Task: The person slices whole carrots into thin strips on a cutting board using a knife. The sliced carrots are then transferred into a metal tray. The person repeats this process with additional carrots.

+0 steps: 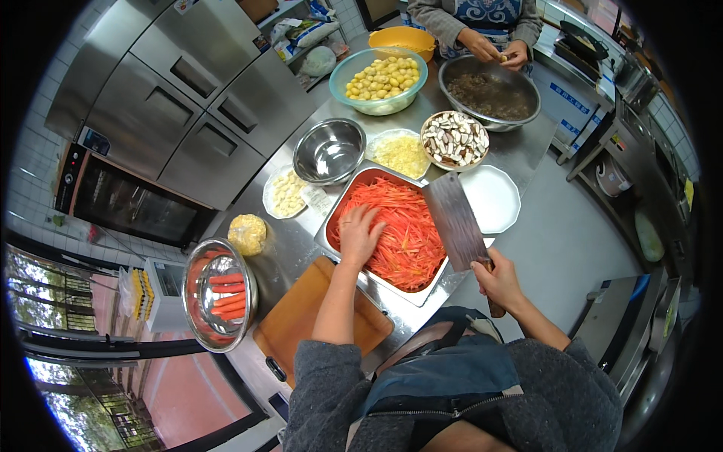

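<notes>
Shredded carrot (404,237) fills a rectangular metal tray (432,298) before me. My left hand (358,234) rests on the shreds at the tray's left side, fingers spread. In my right hand (500,278) is the wooden handle of a cleaver (458,220), its broad blade raised at the tray's right edge. A brown cutting board (299,316) lies partly beneath my left forearm. To the left, a steel bowl (248,327) holds several whole peeled carrots (229,299).
Beyond the tray are an empty steel bowl (329,151), chopped mushrooms (455,139), a yellow minced ingredient (401,153), a white plate (491,200) and a bowl of yellow round pieces (384,79). Across the table, a co-worker's hands (497,52) work over a basin (490,96).
</notes>
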A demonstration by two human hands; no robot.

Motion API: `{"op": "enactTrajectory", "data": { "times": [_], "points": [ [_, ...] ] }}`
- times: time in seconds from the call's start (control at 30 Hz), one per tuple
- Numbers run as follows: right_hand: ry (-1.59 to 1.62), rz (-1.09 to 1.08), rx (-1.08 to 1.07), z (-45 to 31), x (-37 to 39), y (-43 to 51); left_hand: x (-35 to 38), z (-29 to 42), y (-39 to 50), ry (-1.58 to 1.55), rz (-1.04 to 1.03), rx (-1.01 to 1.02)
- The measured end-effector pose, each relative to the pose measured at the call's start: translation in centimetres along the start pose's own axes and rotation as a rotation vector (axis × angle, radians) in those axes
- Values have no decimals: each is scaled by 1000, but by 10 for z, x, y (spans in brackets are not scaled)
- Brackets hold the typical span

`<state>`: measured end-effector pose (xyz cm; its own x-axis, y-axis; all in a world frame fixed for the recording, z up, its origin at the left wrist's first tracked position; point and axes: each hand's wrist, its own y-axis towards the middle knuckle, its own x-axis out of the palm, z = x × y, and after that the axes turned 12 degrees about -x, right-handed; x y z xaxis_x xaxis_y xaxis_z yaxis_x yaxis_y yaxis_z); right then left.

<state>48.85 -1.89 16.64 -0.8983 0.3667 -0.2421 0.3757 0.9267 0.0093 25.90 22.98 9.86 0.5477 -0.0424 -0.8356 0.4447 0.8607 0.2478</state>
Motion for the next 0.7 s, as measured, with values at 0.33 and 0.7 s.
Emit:
{"op": "enactTrajectory", "data": {
  "times": [0.33,0.7],
  "points": [
    [-116,275,-116,-30,-5,-13,60,83,-18,138,-248,227],
    [-81,249,-57,-28,-3,-37,8,21,20,261,-304,-54]
  ]
}}
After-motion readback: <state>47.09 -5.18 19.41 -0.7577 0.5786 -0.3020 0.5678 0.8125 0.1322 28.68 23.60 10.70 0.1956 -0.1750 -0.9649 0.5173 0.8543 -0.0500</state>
